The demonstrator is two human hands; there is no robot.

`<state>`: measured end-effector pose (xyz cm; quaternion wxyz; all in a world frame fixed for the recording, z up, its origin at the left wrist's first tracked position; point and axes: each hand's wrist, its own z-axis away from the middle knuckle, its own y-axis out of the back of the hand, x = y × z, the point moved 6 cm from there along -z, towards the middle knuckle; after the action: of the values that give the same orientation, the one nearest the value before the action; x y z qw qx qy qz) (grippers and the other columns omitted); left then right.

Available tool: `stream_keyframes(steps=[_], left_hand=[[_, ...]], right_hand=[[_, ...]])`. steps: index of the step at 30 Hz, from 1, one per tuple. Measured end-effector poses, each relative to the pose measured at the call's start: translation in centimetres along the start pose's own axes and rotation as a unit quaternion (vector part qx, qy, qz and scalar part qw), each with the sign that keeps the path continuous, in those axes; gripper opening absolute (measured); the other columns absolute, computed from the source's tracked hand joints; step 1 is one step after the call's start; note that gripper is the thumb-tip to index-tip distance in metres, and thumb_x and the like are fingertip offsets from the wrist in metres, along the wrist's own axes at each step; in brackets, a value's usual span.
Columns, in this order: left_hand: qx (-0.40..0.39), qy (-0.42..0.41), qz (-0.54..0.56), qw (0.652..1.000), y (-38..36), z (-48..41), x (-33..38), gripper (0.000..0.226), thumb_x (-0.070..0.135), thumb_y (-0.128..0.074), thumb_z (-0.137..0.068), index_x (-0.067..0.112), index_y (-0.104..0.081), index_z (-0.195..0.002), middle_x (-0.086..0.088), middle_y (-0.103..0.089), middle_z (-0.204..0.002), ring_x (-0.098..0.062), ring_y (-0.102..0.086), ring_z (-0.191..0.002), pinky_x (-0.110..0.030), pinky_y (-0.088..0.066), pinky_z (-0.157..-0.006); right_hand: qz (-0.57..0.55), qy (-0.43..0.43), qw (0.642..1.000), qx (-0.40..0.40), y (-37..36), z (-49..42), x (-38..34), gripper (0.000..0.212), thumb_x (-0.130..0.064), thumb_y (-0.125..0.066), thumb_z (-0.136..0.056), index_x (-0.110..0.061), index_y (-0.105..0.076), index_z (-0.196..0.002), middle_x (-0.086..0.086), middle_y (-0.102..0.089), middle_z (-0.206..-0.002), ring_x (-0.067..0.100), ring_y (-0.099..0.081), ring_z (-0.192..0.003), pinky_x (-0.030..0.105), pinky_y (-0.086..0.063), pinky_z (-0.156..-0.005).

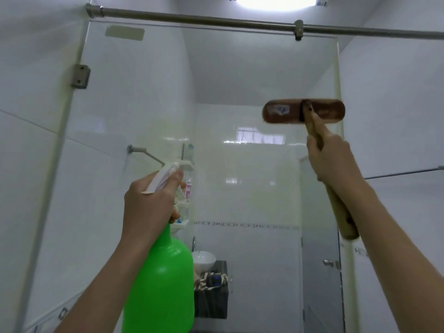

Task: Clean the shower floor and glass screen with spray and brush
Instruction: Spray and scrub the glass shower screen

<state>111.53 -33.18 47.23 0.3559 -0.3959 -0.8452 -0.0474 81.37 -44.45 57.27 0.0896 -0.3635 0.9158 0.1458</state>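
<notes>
Before glass screen [144, 104]: left hand [149, 203], grip closed round spray bottle [165, 284] neck, nozzle aimed toward its middle; right hand [334, 162], grip round brush [304, 111] handle, head raised near its upper right, likely for scrubbing.

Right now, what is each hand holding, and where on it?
Left hand grips the bottle at its neck. Right hand grips the brush partway along its handle.
</notes>
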Motion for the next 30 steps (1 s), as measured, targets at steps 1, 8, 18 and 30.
stream_keyframes(steps=[1, 8, 18, 30], left_hand=[[-0.001, 0.000, 0.001, 1.000, -0.2, -0.1, 0.0, 0.030, 0.035, -0.065, -0.094, 0.012, -0.076, -0.080, 0.002, -0.050, -0.039, -0.006, -0.045, -0.030, -0.012, -0.037, -0.036], [-0.018, 0.015, 0.028, 0.999, -1.9, -0.8, 0.7, 0.028, 0.036, -0.066, -0.093, 0.012, -0.077, -0.084, 0.008, -0.052, -0.036, -0.004, -0.044, -0.031, -0.013, -0.038, -0.036], [-0.020, 0.019, 0.018, 0.999, -2.0, -1.5, 0.1, 0.023, 0.035, -0.067, -0.092, 0.015, -0.077, -0.085, -0.003, -0.076, -0.078, -0.005, -0.047, -0.032, -0.017, -0.042, -0.037], [-0.012, 0.002, 0.001, 1.000, -0.2, -1.8, 0.4, 0.025, 0.040, -0.067, -0.091, 0.021, -0.076, -0.076, -0.018, -0.075, -0.083, -0.012, -0.048, -0.035, -0.029, -0.046, -0.053]], right_hand=[[-0.008, -0.019, 1.000, -0.008, -0.2, 2.4, 0.8, 0.056, -0.023, -0.037, -0.101, -0.041, -0.017, -0.151, 0.012, -0.057, -0.067, 0.025, -0.055, -0.053, 0.043, -0.055, -0.056], [-0.013, -0.036, 0.999, -0.010, -0.7, 4.7, 1.4, 0.056, -0.023, -0.039, -0.101, -0.041, -0.019, -0.151, 0.007, -0.054, -0.062, 0.022, -0.055, -0.048, 0.038, -0.054, -0.052], [0.021, -0.041, 0.997, -0.063, -0.3, 7.1, 1.5, 0.056, -0.027, -0.039, -0.101, -0.042, -0.017, -0.151, 0.012, -0.057, -0.065, 0.027, -0.056, -0.049, 0.043, -0.056, -0.055], [0.010, -0.013, 0.999, -0.035, -2.3, 9.4, -0.2, 0.061, -0.025, -0.034, -0.102, -0.038, -0.003, -0.153, 0.000, -0.047, -0.053, 0.011, -0.042, -0.044, 0.016, -0.027, -0.039]])
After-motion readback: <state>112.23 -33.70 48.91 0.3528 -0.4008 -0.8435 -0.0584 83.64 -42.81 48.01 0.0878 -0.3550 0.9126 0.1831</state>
